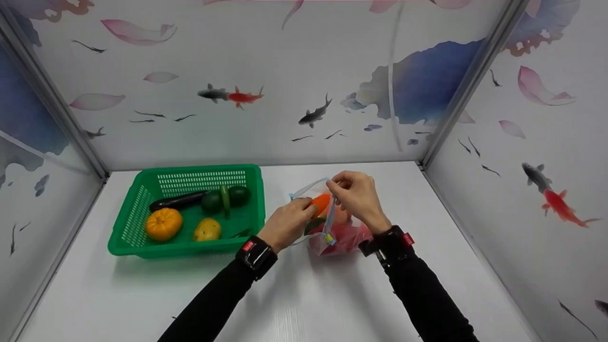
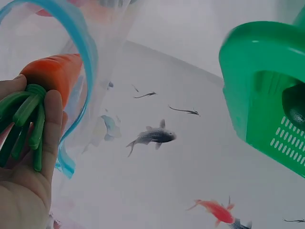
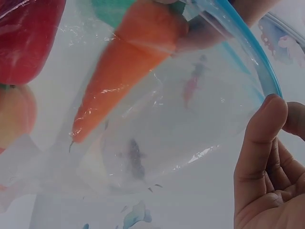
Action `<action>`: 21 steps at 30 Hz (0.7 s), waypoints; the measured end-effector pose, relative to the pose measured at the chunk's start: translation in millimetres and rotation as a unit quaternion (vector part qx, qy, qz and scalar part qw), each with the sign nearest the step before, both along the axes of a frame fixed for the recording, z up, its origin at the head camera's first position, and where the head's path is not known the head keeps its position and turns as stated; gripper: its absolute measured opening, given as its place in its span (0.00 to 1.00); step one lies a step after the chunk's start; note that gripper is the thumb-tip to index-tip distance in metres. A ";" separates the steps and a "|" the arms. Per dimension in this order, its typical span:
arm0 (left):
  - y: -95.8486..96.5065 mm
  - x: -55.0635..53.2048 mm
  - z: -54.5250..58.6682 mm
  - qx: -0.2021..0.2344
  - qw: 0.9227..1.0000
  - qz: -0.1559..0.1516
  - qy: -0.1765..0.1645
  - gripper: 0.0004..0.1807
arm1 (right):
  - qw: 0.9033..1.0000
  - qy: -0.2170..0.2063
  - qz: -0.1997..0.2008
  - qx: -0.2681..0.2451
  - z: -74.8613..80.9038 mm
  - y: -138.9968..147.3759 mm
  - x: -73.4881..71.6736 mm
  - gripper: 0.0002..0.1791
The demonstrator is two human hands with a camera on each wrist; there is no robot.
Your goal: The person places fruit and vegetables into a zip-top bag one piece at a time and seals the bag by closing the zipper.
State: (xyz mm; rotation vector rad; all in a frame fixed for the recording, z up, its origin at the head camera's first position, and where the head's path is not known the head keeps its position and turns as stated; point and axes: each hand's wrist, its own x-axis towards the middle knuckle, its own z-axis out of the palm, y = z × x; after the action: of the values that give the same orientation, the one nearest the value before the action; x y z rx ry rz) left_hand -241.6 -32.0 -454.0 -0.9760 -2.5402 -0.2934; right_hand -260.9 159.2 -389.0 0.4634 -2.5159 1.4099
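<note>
An orange carrot (image 2: pixel 55 71) with a green leafy top is gripped in my left hand (image 1: pixel 290 221), its tip pointing into the mouth of a clear zip bag (image 3: pixel 190 157) with a blue zip edge. My right hand (image 1: pixel 357 195) pinches that blue edge between thumb and finger and holds the mouth apart. Through the clear film in the right wrist view, the carrot (image 3: pixel 128 67) shows beside a red pepper-like item (image 3: pixel 28 38) and a peach (image 3: pixel 14 114). The bag's lower part rests on the white table.
To the left stands a green basket (image 1: pixel 190 249) holding an eggplant (image 1: pixel 175 201), an orange pumpkin (image 1: pixel 164 224), a yellow potato-like item (image 1: pixel 207 230) and several dark green vegetables (image 1: pixel 239 195). White panels painted with fish (image 1: pixel 316 114) enclose the table (image 1: pixel 294 299) at the back and sides.
</note>
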 end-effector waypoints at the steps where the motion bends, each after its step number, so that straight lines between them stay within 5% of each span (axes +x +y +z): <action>1: 1.5 -0.9 -1.1 -0.008 1.000 0.002 0.007 0.16 | 1.000 0.000 -0.001 0.001 0.0 -0.2 0.3 0.07; 5: 8.4 -5.4 -5.6 -0.022 1.000 0.005 0.018 0.16 | 1.000 -0.003 -0.005 0.003 0.0 -0.8 0.9 0.06; 21: 28.0 -28.7 -20.0 -0.107 0.993 0.038 -0.029 0.11 | 1.000 0.009 0.007 0.005 0.4 -0.4 -0.6 0.07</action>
State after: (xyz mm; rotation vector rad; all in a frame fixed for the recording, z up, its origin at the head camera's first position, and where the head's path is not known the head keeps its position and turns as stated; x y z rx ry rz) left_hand -270.2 -4.0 -473.9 -0.9561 -2.6953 -0.0282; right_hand -261.5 158.8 -388.6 0.4936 -2.5103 1.3921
